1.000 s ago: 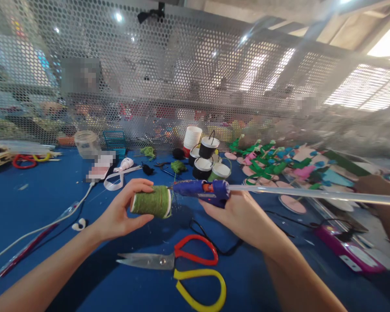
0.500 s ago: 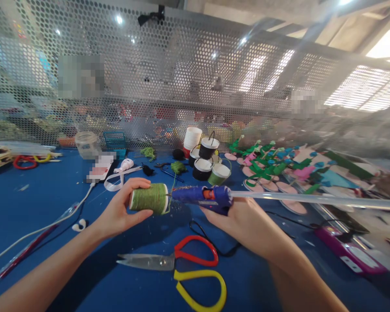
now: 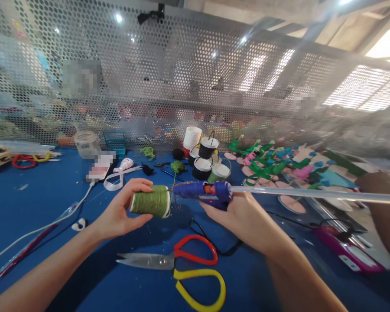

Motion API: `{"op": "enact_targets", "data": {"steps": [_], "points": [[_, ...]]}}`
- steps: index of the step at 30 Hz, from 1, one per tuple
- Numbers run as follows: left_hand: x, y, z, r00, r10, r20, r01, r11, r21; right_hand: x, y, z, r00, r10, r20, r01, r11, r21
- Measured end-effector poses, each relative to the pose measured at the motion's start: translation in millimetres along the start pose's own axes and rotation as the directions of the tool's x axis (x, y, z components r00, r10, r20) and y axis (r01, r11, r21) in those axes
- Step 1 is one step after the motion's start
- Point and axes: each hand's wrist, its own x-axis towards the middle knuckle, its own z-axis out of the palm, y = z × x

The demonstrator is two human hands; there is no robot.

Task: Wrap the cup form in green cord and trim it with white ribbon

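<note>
My left hand [image 3: 118, 211] is closed around a small white-rimmed cup wrapped in green yarn [image 3: 151, 202], which lies on its side in the air with the rim to the right. A strand of yarn hangs at that rim. In my right hand [image 3: 243, 221] is a blue glue gun [image 3: 203, 193], gripped by the handle; a long clear glue stick [image 3: 312, 193] juts from its back. The nozzle sits right by the upper rim of the cup; whether it touches, I cannot tell. Below lie scissors [image 3: 152, 261] with red and yellow handles.
Wrapped little buckets [image 3: 202, 169] and stacked white cups [image 3: 192, 138] stand behind my hands. Green paper pieces on pink discs [image 3: 291, 204] crowd the right, near a purple power strip [image 3: 352, 249]. Another person's arm [image 3: 381, 208] reaches in there. Left are a phone [image 3: 100, 167] and cable.
The wrapped cup has shifted slightly right and down, and the glue gun's nozzle has risen a little toward its upper rim. At the right, another person's arm has come further into view.
</note>
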Motion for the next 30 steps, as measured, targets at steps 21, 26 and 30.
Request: {"op": "enact_targets", "data": {"steps": [21, 26, 30], "points": [[1.6, 3.6, 4.2, 0.94, -0.339, -0.048, 0.326, 0.929, -0.173, -4.1, -3.1, 1.6, 0.999, 0.025, 0.025, -0.023, 0.997, -0.072], [3.4, 6.3, 5.1, 0.905, -0.424, -0.047, 0.4, 0.882, -0.25, -4.9, -4.8, 2.0, 0.997, 0.031, 0.066, -0.025, 0.996, -0.089], [5.9, 9.0, 5.4, 0.888, -0.455, -0.064, 0.418, 0.858, -0.296, -7.2, -3.7, 2.9, 0.996, -0.005, 0.093, 0.012, 0.997, -0.071]]}}
